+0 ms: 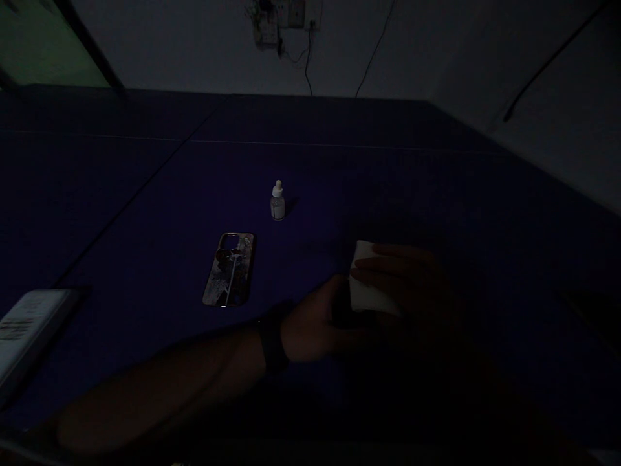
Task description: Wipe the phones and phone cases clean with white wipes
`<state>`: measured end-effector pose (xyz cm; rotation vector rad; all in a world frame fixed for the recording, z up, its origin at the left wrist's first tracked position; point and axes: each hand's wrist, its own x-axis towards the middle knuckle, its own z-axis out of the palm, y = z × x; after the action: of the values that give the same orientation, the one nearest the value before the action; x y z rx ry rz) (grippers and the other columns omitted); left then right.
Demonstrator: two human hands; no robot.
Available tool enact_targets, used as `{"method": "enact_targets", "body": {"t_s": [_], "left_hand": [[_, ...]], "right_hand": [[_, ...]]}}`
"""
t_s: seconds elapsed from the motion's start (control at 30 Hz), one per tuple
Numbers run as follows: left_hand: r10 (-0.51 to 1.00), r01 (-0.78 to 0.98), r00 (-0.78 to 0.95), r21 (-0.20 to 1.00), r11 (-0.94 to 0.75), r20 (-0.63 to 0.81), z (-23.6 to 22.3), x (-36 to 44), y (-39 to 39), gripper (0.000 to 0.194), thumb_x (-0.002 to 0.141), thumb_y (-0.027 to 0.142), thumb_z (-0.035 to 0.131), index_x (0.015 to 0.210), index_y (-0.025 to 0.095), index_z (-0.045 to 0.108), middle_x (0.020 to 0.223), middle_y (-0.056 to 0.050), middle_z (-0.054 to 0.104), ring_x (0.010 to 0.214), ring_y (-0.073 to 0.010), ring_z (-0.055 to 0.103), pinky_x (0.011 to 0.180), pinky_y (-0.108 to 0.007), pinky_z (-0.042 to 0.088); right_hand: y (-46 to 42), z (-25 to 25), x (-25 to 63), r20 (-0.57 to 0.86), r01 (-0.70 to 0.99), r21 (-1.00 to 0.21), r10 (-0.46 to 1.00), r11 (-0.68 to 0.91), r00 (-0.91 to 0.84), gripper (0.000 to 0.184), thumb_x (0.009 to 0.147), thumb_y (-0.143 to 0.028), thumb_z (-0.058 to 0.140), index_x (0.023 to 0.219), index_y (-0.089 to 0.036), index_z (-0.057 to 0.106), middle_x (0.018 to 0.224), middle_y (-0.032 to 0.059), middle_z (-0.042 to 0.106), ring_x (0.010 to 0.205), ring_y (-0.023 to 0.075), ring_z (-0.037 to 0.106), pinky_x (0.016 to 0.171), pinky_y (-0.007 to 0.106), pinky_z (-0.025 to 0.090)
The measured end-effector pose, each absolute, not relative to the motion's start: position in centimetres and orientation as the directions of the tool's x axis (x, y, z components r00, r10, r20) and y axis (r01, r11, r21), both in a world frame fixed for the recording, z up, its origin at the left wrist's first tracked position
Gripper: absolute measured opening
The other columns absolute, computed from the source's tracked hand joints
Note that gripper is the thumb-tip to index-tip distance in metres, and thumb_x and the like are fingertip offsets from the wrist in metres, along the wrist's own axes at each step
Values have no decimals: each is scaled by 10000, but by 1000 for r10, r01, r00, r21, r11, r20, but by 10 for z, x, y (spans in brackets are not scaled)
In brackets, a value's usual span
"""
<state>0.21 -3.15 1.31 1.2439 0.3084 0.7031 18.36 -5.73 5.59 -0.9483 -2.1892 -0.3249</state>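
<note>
The rectangular white cloth (pixel 363 296) is best held flat beneath the right hand (pixel 414 275), fingers parted; its pinch and the left hand's (pixel 310 325) cannot be told.

Dim room, dark blue surface (pixel 339 175) with thin seams, grey walls (pixel 179 45), sockets (pixel 295 13) with hanging cables (pixel 308 65), dark-framed greenish pane (pixel 43 48) at upper left, black cord (pixel 553 61) on the right
</note>
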Motion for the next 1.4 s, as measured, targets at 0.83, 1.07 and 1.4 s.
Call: {"method": "enact_targets", "body": {"t_s": [0.83, 1.07, 1.4], "left_hand": [[627, -322, 762, 934, 151, 161, 12, 2, -30, 679, 803, 288, 824, 1389, 170, 502, 1241, -118, 633, 1148, -253, 604, 981, -398, 480], [645, -298, 748, 948, 116, 156, 13, 1, -31, 734, 786, 250, 828, 1427, 169, 479, 1337, -144, 605, 1250, -303, 570, 1049, -462, 454], [645, -312, 745, 943, 112, 169, 10, 1, -31, 701, 793, 245, 826, 1406, 178, 491, 1330, -127, 627, 1239, -287, 599, 1045, -451, 472]], "right_hand": [[-57, 56, 184, 695, 713, -32, 528, 701, -488, 344, 974, -300, 463, 1236, -168, 644, 1144, 113, 713, 1156, 334, 637, 932, 515, 567], [-58, 58, 185, 676, 720, -35, 547, 693, -494, 336, 988, -319, 463, 1217, -168, 658, 1133, 117, 721, 1149, 335, 641, 928, 517, 573], [-57, 56, 184, 697, 706, -46, 529, 707, -484, 326, 979, -281, 463, 1224, -149, 633, 1143, 120, 698, 1155, 325, 621, 940, 501, 546]]}}
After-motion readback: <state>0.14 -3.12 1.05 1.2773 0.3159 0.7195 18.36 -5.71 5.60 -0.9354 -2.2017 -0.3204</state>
